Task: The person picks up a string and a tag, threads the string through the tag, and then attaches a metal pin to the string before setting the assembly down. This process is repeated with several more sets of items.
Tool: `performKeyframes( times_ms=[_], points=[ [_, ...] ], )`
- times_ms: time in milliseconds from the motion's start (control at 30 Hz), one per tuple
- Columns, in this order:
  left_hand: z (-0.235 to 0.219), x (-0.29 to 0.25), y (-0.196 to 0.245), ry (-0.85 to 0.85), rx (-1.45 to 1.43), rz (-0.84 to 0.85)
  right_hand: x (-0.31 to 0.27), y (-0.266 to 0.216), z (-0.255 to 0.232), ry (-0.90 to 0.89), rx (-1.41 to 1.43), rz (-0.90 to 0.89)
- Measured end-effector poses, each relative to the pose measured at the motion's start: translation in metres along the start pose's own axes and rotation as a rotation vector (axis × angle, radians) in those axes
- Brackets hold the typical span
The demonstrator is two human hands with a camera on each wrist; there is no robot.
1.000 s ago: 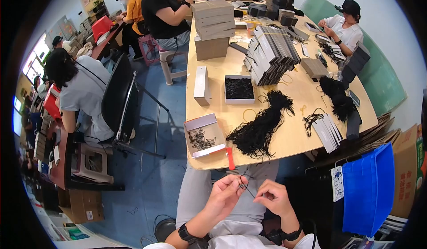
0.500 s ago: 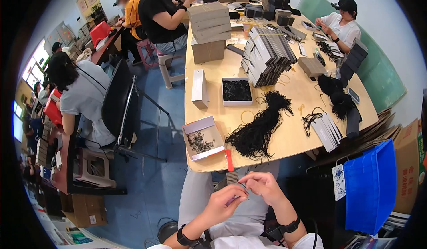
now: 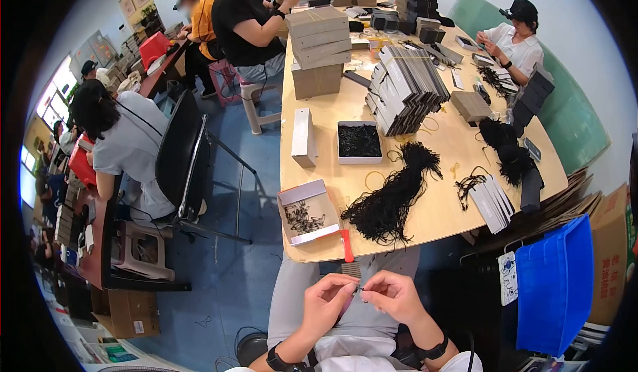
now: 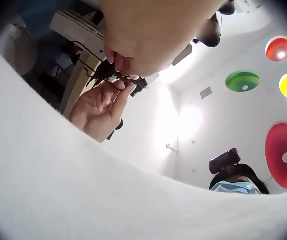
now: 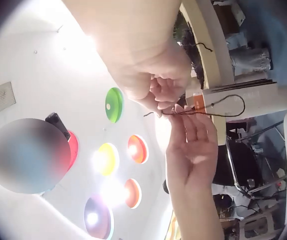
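My left hand (image 3: 329, 302) and right hand (image 3: 394, 297) meet fingertip to fingertip above my lap, just off the near table edge. Between thumbs and forefingers both pinch a thin black cord (image 5: 241, 112). In the right wrist view the cord trails from the fingertips in a long narrow loop, and a short end pokes out on the other side. The other fingers of the left hand (image 5: 193, 145) lie side by side there, gently bent. The left wrist view has the right hand (image 4: 98, 110) below the left, its fingers curled in. Fingertips hide the spot where the cord is pinched.
Nearest on the table (image 3: 319, 251) are an open box of small dark clips (image 3: 304, 217), a red handle (image 3: 347, 246) jutting over the edge and a bundle of black cords (image 3: 395, 196). Behind stand a white box of black pieces (image 3: 359, 139) and stacked grey cards (image 3: 405, 90). A blue bin (image 3: 555, 285) is at right.
A second ago the hands were apart with the cord stretched between them. The right hand then crossed over above the left, and now both sit level with fingertips together.
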State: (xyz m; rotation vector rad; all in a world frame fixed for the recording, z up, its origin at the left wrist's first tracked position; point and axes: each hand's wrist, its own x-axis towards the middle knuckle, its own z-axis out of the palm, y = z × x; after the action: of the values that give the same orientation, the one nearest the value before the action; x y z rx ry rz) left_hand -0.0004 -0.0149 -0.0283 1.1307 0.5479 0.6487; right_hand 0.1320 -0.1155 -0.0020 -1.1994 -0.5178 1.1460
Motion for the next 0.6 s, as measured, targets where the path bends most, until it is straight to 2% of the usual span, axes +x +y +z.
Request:
performKeyframes(
  times_ms=[67,133,367,467,567,600],
  points=[
    [0.001,-0.001,-0.002,0.005,-0.045,-0.054,-0.001,0.006,0.004,0.029,-0.051,-0.026],
    [0.000,-0.003,-0.006,0.011,-0.089,-0.107,-0.001,0.012,0.005,0.075,-0.307,-0.105],
    [-0.008,-0.007,-0.018,0.058,-0.117,-0.203,-0.001,0.005,0.007,0.072,-0.357,-0.082],
    [-0.011,-0.005,-0.014,0.026,-0.105,-0.200,-0.001,0.005,0.002,0.001,-0.322,0.018],
    [-0.015,-0.004,-0.010,-0.014,-0.037,-0.209,-0.001,0.007,0.001,-0.040,-0.417,-0.012],
    [-0.016,-0.004,-0.010,-0.030,0.010,-0.230,-0.002,0.006,0.002,-0.035,-0.526,-0.049]
  ],
)
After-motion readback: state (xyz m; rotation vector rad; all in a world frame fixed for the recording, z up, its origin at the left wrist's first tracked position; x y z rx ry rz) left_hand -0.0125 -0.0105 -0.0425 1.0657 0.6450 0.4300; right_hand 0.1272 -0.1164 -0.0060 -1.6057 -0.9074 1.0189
